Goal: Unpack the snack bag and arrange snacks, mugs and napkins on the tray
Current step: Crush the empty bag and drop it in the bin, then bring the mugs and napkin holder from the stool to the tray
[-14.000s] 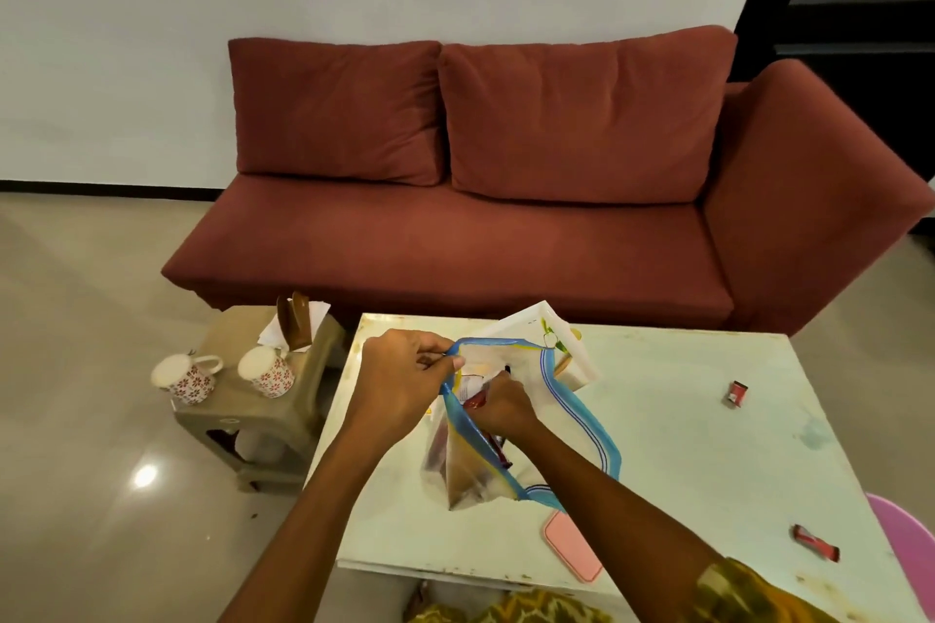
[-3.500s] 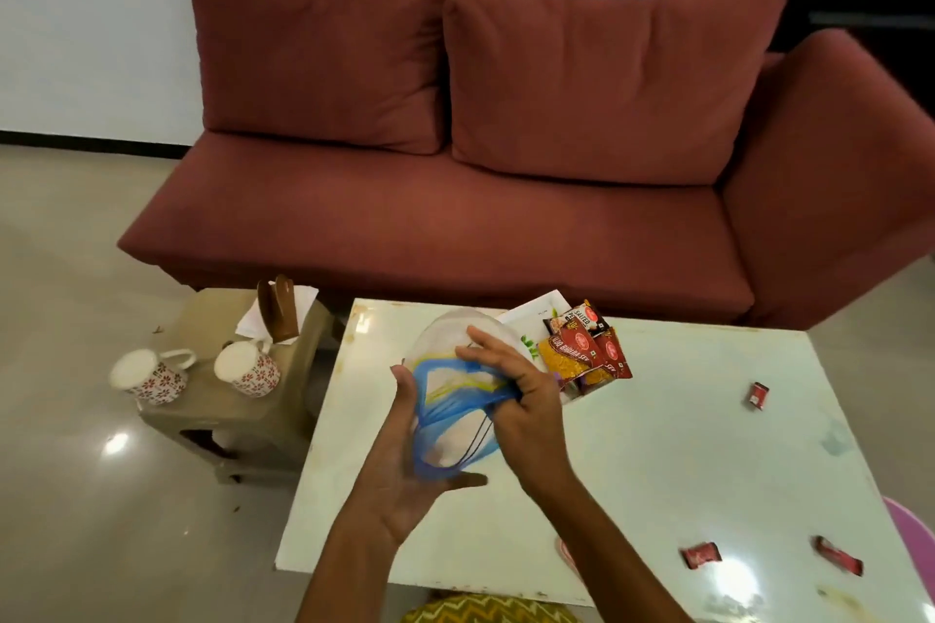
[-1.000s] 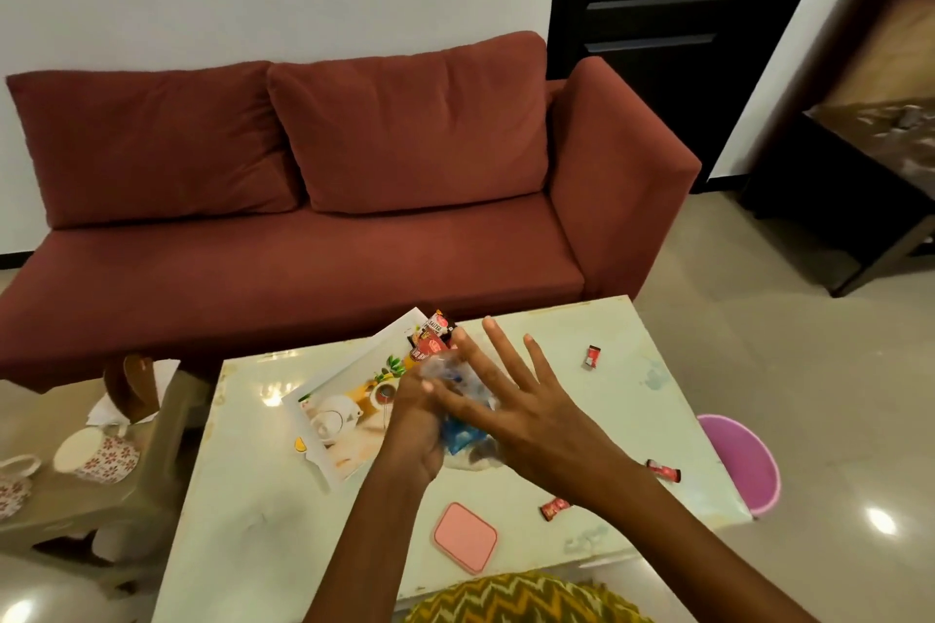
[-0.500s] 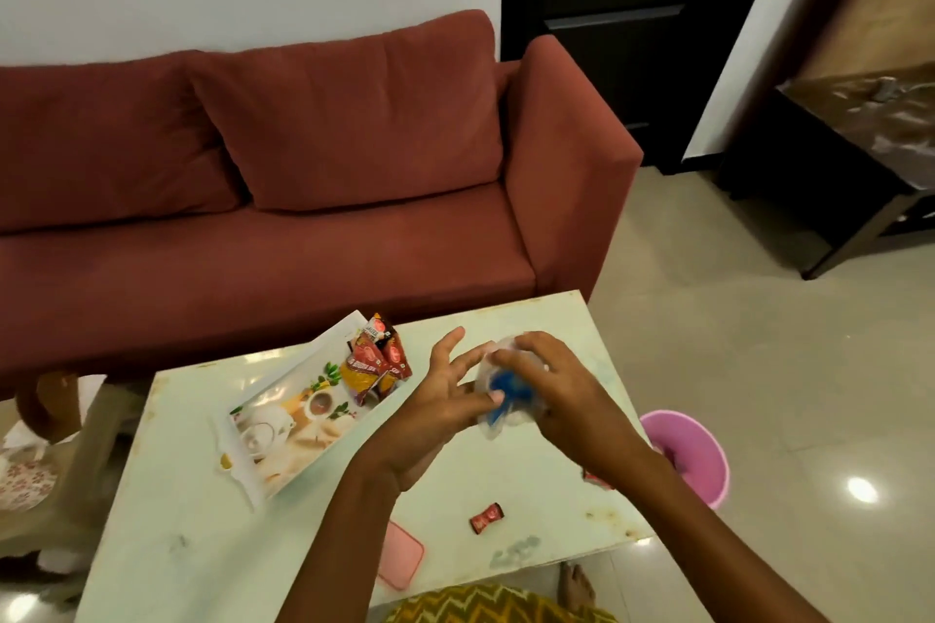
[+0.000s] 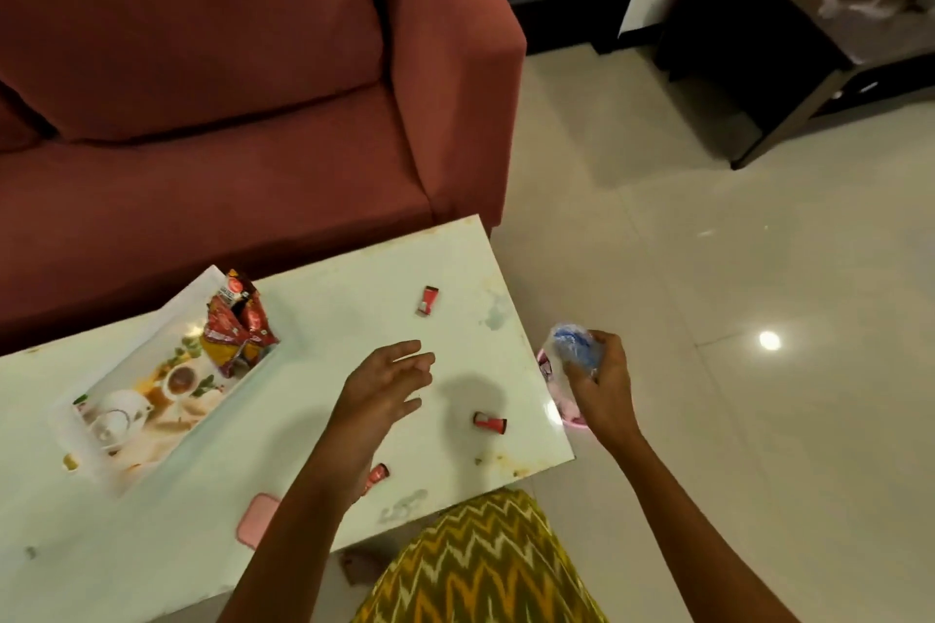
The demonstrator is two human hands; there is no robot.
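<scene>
Bag (image 5: 574,349) carried past table (image 5: 354,299) edge, right hand (image 5: 602,385)

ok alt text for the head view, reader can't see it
The right hand grips a crumpled clear and blue plastic bag over a pink bin beside the white table, while the left hand hangs open over it. A white picture-printed tray holds red snack packets; three small red wrapped sweets lie loose on the table.

Home living room: red sofa (image 5: 202,177), low white table (image 5: 354,314), glossy tiled floor (image 5: 733,395).
</scene>
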